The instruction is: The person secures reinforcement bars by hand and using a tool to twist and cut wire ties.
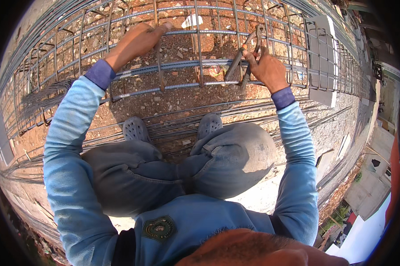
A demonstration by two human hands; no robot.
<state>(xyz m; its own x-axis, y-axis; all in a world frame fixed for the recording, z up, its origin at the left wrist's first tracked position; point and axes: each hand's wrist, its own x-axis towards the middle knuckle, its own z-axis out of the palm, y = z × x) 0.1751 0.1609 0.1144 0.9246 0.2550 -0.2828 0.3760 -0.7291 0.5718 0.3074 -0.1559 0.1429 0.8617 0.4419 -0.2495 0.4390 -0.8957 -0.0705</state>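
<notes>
A long cage of steel rebar (177,66), made of lengthwise bars crossed by thin square stirrups, stretches from left to right in front of me. My left hand (140,43) is closed on the cage, its thumb along a lengthwise bar and its fingers beside a stirrup (159,66); the fingertips are partly hidden. My right hand (269,70) grips the handles of a pair of worn metal pincers (234,66) with orange bits on them. The pincers lie over the cage's bars, jaws toward the far side. What the jaws touch is too small to tell.
A bundle of thin dark tie wire (47,95) hangs on the cage at left. Grey boards (323,84) stand at right and far left. Loose rods (182,126) lie on the ground around my grey clogs (136,129). Rubble and stones (173,95) cover the soil.
</notes>
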